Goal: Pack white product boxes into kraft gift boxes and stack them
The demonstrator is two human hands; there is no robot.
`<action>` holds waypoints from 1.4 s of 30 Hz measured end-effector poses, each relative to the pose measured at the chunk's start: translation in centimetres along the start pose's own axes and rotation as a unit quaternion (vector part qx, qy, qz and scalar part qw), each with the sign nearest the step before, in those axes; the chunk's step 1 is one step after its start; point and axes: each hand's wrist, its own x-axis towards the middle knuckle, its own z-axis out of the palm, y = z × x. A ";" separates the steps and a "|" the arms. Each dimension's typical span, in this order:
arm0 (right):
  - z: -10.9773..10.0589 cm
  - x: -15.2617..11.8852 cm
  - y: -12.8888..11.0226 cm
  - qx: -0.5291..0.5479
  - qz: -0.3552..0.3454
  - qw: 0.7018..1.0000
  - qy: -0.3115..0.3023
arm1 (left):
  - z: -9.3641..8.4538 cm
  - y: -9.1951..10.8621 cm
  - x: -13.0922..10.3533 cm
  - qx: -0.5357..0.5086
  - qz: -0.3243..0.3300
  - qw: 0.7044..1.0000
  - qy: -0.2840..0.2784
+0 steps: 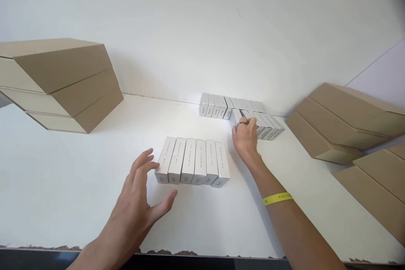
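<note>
Bare table [79, 168] left (open); cardboard stacks [63, 84] and [344, 122] flank both sides.

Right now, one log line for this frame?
left hand: open, beside near row of six small white cardboard boxes | right hand: fingers on far cluster of white boxes | brown flat cartons on both sides

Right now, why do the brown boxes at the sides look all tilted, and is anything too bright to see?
In the head view the wide lens bends the edges, so the left cardboard stack and right cardboard stack lean; glare whitens the table near the far small white boxes by the right hand; the left hand casts a soft shadow; nothing looks blurred.
</note>
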 end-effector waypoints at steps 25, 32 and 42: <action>-8.9 -10.6 2.0 0.102 -0.050 0.972 -0.208 | 0.1 0.6 -0.1 -0.023 -0.045 0.996 -0.069; -10.6 -11.9 4.8 0.249 -0.037 0.945 -0.211 | 0.3 0.7 -0.1 -0.024 -0.053 0.996 -0.069; -2.6 -1.0 4.6 0.102 0.046 0.994 0.000 | 0.5 0.8 -0.8 -0.021 -0.047 0.997 -0.057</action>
